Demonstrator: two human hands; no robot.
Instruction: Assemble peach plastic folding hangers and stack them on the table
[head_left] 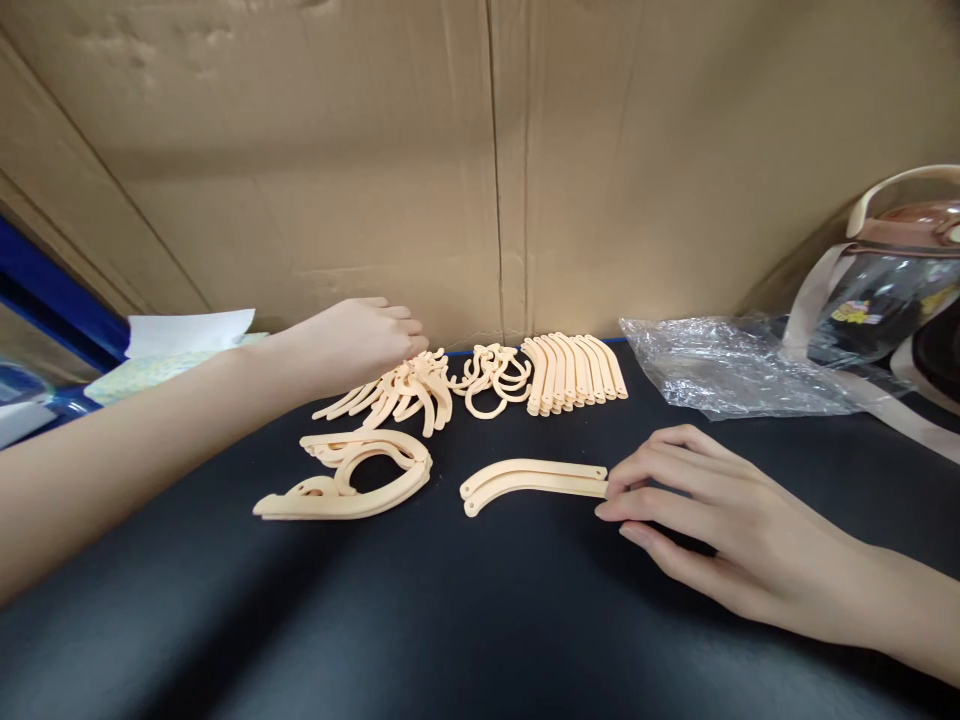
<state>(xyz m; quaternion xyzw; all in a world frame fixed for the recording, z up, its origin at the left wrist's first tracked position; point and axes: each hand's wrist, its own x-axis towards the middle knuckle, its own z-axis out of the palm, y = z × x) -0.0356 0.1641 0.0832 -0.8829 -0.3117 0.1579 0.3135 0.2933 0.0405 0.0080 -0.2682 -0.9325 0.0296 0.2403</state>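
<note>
My left hand reaches over a loose pile of curved cream plastic pieces, its fingers curled down together. The fingertips are hidden, so what they grip cannot be made out. Closer to me lies what looks like a folded plastic hanger. Two slim curved plastic arms rest side by side on the black table. At their right end is my right hand, fingers apart, with fingertips at or touching the arm ends.
Cream plastic hooks lie heaped beside a neat row of stacked curved arms. To the right are a crinkled clear plastic bag and a strapped bottle. Cardboard walls the back; white paper sits at left.
</note>
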